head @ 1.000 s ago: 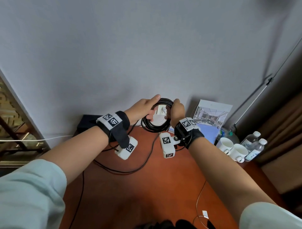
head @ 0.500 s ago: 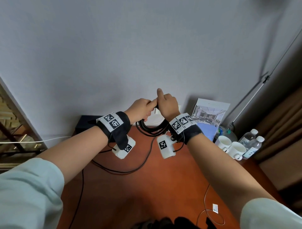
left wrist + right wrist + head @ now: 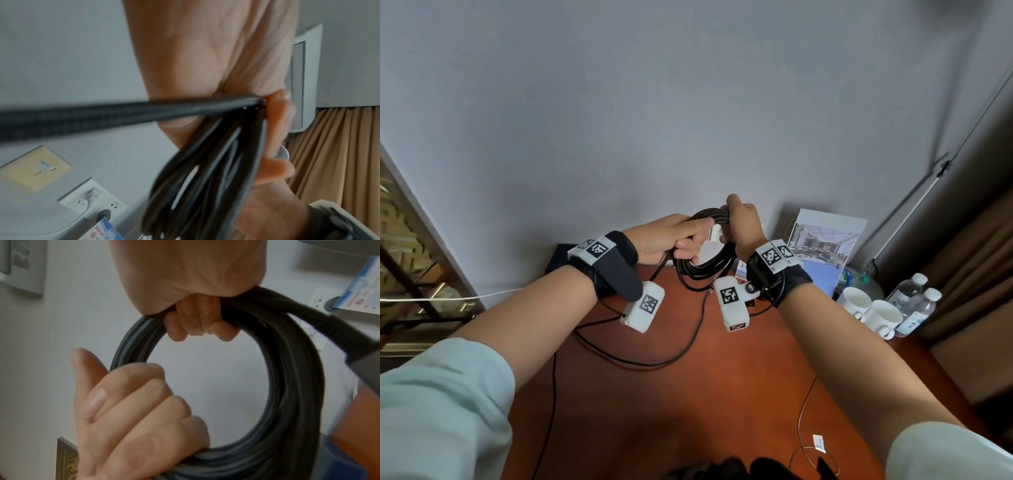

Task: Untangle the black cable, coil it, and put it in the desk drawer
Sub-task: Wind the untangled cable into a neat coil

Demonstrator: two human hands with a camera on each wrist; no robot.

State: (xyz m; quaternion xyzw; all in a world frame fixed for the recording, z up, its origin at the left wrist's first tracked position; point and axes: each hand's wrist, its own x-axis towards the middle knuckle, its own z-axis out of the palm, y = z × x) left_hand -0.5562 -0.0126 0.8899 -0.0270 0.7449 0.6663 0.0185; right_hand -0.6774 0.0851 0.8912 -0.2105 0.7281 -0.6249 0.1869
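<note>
Coiling mostly done: left hand (image 3: 667, 236) & right hand (image 3: 744, 222) both fist-gripping black cable (image 3: 702, 263) loops; tail trailing 6 o'clock, drawer step left

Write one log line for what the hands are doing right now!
step: coiling | left hand: grips black cable coil | right hand: grips coil | tail: trails on desk | drawer: unseen
</note>
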